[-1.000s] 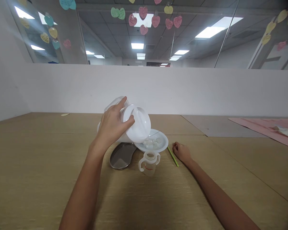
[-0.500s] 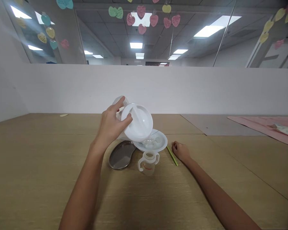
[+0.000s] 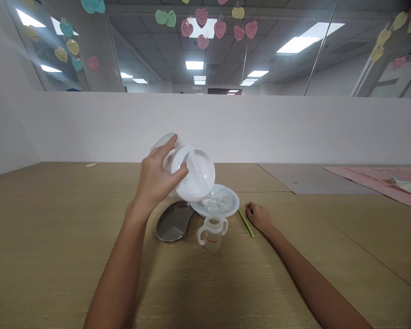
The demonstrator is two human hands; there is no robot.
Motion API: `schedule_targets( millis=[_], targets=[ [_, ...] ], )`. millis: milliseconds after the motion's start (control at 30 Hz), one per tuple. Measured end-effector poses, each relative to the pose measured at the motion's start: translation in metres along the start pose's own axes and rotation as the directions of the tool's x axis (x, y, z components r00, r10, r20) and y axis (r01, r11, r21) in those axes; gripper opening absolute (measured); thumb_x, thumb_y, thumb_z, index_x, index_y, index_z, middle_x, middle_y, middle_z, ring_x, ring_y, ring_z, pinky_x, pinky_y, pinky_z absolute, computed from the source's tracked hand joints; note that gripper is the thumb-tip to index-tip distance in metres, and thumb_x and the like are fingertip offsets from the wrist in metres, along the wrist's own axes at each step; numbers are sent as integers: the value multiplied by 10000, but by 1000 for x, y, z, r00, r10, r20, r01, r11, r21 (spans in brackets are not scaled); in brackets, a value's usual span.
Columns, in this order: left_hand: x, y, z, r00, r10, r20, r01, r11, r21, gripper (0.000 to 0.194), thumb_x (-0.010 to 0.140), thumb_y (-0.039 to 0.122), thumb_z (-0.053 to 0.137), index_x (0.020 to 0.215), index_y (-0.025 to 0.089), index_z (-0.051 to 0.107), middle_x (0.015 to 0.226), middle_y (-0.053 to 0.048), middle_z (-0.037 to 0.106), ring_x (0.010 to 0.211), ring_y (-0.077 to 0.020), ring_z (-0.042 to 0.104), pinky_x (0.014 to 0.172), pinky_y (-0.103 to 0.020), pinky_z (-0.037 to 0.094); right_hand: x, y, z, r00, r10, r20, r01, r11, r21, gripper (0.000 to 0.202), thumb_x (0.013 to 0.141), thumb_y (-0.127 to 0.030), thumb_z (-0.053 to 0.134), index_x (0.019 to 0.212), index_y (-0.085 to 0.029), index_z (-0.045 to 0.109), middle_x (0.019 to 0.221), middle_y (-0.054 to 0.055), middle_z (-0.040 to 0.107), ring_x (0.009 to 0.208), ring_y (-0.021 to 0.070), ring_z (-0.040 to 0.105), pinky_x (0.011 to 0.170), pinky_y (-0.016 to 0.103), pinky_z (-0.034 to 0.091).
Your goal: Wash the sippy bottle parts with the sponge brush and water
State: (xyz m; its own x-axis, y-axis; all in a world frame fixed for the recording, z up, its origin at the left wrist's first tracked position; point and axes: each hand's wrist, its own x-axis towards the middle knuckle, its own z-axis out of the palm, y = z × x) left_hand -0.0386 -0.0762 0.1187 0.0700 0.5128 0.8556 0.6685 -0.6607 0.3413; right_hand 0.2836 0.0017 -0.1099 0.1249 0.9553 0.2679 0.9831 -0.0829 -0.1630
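My left hand (image 3: 157, 176) grips a white lidded pitcher (image 3: 196, 176), tilted with its round lid facing me, above the table. Behind and below it lies a white bowl (image 3: 232, 201) with clear and white pieces inside. In front of the bowl a small two-handled bottle (image 3: 212, 235) stands upright, its top uncovered. A grey kidney-shaped metal tray (image 3: 173, 224) sits left of the bottle. My right hand (image 3: 257, 215) rests on the table with its fingers curled in; whether they hold anything is hidden. Next to it lies a green stick (image 3: 245, 223).
On the wooden table (image 3: 71, 256), a small pale flat piece (image 3: 91, 165) lies at the far left. A pink cloth (image 3: 366, 176) with a patterned item (image 3: 409, 185) is at the far right. A white wall (image 3: 130, 123) rises behind the table.
My left hand and the pitcher have shifted slightly left and up, and the pitcher's rear part shows further left. My right hand has stayed in place.
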Motion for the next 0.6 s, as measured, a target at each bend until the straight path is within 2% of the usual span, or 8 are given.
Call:
schedule_targets(
  millis=[267, 333, 400, 467, 533, 600],
  targets=[
    [-1, 7, -2, 998, 19, -59, -22, 998, -59, 553, 652, 265, 630, 1197, 234, 539, 1181, -42, 593, 1083, -242, 544, 988, -398, 393, -2, -2, -4, 1000, 5, 17, -5, 1000, 8, 247, 869, -225, 375, 923, -147, 602, 842, 78, 650, 737, 158, 573, 570, 247, 265],
    [2, 2, 0, 994, -18, -103, 2, 989, -149, 541, 635, 258, 646, 1168, 224, 561, 1190, -41, 588, 1107, -245, 528, 1003, -391, 382, -3, -3, -5, 1000, 5, 10, -5, 1000, -2, 247, 870, -225, 371, 920, -150, 600, 847, 77, 653, 741, 163, 576, 572, 251, 263],
    [7, -10, 4, 980, -115, -164, 60, 951, -304, 534, 621, 252, 659, 1145, 202, 575, 1167, -51, 600, 1081, -242, 545, 973, -378, 415, -3, -3, -6, 1000, 9, 9, -8, 1000, -11, 244, 870, -224, 371, 922, -151, 598, 850, 75, 656, 747, 168, 578, 575, 254, 262],
    [12, -32, 8, 930, -298, -216, 159, 854, -495, 515, 618, 242, 660, 1123, 175, 582, 1086, -65, 634, 989, -225, 591, 889, -348, 476, -4, -4, -6, 1000, 11, 12, -11, 1000, -15, 244, 870, -222, 371, 931, -150, 597, 860, 76, 656, 755, 169, 580, 576, 254, 263],
    [16, -61, 12, 822, -524, -224, 278, 712, -645, 472, 621, 227, 654, 1083, 154, 588, 977, -65, 658, 863, -188, 620, 797, -308, 509, -4, -4, -6, 1000, 15, 19, -15, 1000, -12, 248, 871, -218, 368, 938, -149, 597, 868, 78, 656, 763, 167, 582, 578, 252, 266],
    [16, -94, 13, 722, -655, -223, 327, 607, -724, 399, 613, 209, 655, 1001, 136, 593, 881, -52, 653, 770, -146, 612, 735, -263, 506, -3, -3, -5, 1000, 16, 24, -16, 1000, -12, 249, 872, -217, 369, 948, -149, 596, 875, 79, 655, 775, 166, 584, 583, 250, 270]
  ],
)
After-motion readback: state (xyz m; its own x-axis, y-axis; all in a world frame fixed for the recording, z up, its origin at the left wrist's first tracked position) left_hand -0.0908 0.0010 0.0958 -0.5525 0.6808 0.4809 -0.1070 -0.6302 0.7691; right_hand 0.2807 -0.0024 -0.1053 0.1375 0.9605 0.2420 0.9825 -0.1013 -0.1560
